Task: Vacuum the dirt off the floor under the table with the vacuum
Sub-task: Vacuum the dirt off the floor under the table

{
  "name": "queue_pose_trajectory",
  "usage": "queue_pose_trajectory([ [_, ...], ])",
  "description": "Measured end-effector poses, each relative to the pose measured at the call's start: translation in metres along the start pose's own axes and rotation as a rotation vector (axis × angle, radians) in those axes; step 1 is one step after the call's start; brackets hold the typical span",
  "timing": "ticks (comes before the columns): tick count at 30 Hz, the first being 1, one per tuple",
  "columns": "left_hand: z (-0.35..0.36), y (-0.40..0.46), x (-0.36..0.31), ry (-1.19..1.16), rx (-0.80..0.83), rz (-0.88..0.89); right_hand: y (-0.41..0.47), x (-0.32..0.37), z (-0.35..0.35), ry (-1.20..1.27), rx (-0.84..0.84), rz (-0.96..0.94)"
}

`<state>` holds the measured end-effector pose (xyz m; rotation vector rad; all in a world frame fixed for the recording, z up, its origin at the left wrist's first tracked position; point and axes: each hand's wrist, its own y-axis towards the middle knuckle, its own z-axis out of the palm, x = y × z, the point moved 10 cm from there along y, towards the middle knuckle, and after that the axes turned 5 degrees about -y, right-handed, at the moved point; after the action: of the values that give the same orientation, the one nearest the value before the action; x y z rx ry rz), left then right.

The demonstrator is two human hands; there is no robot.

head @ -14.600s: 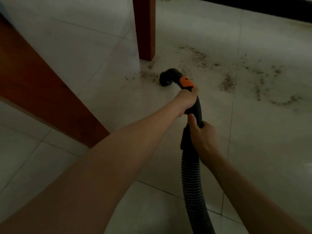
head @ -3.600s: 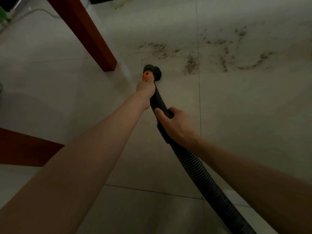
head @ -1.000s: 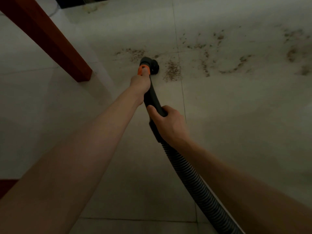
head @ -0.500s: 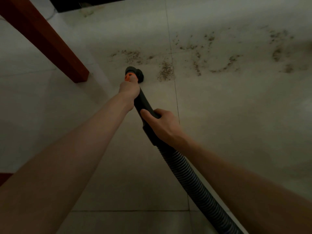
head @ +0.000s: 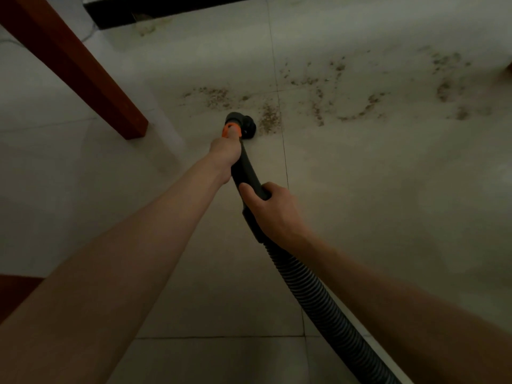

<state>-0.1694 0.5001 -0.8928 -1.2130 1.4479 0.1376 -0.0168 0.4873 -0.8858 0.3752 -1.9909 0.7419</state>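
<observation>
The black vacuum handle with an orange button ends in a round black nozzle that touches the pale tiled floor. My left hand grips the handle just behind the orange button. Further back, my right hand grips the handle where the ribbed grey hose joins it. A brown dirt patch lies right beside the nozzle on its right. More dirt is scattered beyond the nozzle, and a wide band of dirt runs to the right.
A red-brown wooden table leg slants down to the floor left of the nozzle. A dark baseboard runs along the far wall. Part of another red-brown wooden piece shows at the left edge.
Over the last second the nozzle drew back toward me from the dirt and sits just left of the small patch. Both hands keep their grip on the handle.
</observation>
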Motion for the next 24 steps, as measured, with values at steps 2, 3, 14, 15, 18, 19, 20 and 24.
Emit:
queue_pose_trajectory([
  [2,0.005,-0.003,-0.001,0.001,0.009,-0.002,-0.001,0.0,-0.005,-0.011,-0.001,0.001],
  [3,0.007,-0.004,-0.001,0.003,0.015,-0.002,-0.002,0.0,-0.008,-0.012,0.003,0.0],
  [14,-0.004,-0.013,0.0,0.044,-0.028,-0.014,-0.011,0.004,-0.006,-0.006,0.08,-0.004],
  [15,-0.008,-0.014,0.002,0.045,-0.04,-0.019,-0.012,0.005,-0.004,-0.018,0.094,-0.01],
  [18,-0.015,-0.018,0.008,0.034,-0.059,-0.034,-0.015,0.005,-0.001,-0.052,0.125,-0.018],
  [19,-0.016,-0.019,0.01,0.022,-0.06,-0.04,-0.016,0.005,-0.001,-0.068,0.129,-0.023],
  [20,-0.015,-0.021,0.012,0.004,-0.056,-0.052,-0.016,0.006,-0.003,-0.086,0.132,-0.029],
  [24,-0.003,-0.027,0.017,-0.061,-0.006,-0.095,-0.018,0.003,-0.02,-0.124,0.151,-0.027],
])
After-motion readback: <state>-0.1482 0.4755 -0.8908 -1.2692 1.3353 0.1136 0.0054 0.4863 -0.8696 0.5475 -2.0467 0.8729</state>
